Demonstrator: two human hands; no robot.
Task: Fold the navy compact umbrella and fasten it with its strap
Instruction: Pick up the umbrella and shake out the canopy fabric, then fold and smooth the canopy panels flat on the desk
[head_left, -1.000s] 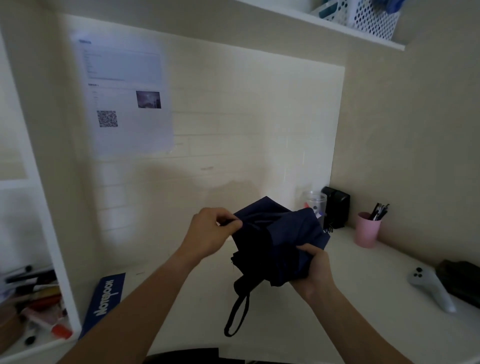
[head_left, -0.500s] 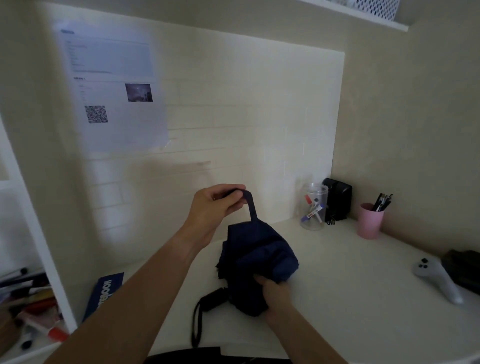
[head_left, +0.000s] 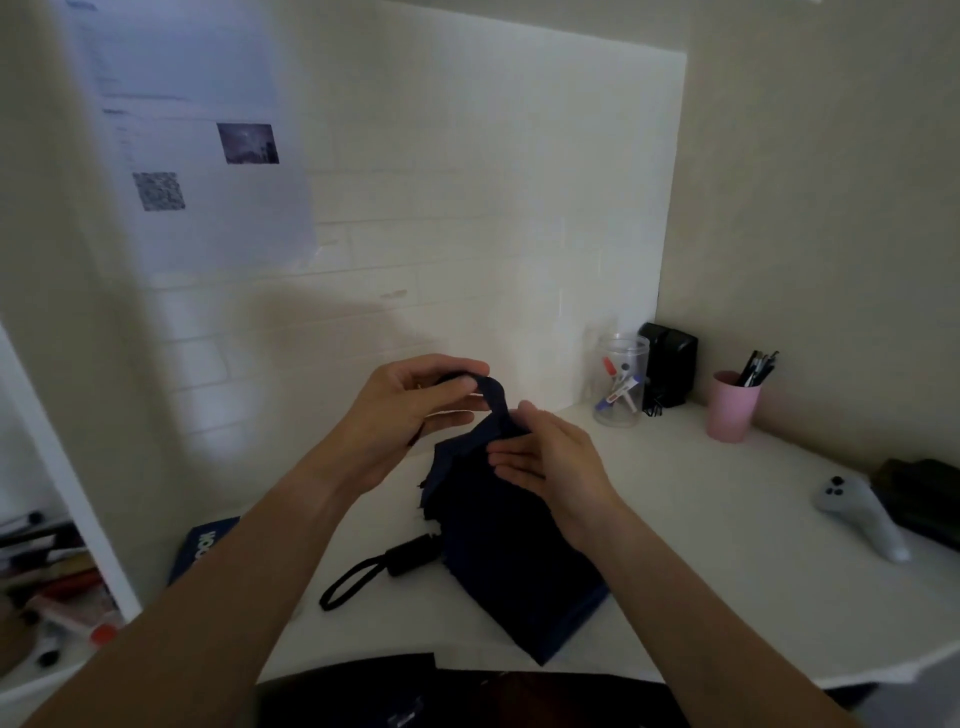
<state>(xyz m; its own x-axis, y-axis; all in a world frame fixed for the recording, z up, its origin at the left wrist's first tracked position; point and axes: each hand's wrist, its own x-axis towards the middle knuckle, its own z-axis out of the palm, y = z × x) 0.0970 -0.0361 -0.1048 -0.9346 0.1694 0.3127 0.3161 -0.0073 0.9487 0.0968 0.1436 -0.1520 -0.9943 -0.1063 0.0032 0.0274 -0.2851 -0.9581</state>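
Navy cloth of the umbrella (head_left: 498, 545) bunches loosely on the smooth white desk (head_left: 727, 545). Left hand (head_left: 410, 410) pinches its flat strap (head_left: 493, 397); right hand (head_left: 550, 457) pinches the fabric where the strap joins.

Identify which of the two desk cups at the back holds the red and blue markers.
The clear plastic cup, standing beside the black box in the corner. The pink cup to its right holds dark pens instead and is opaque.

A white desk (head_left: 727, 587) carries the umbrella (head_left: 509, 551), a clear jar (head_left: 621, 382), a pink cup (head_left: 732, 408), a grey controller (head_left: 862, 514) and a blue box (head_left: 202, 551).
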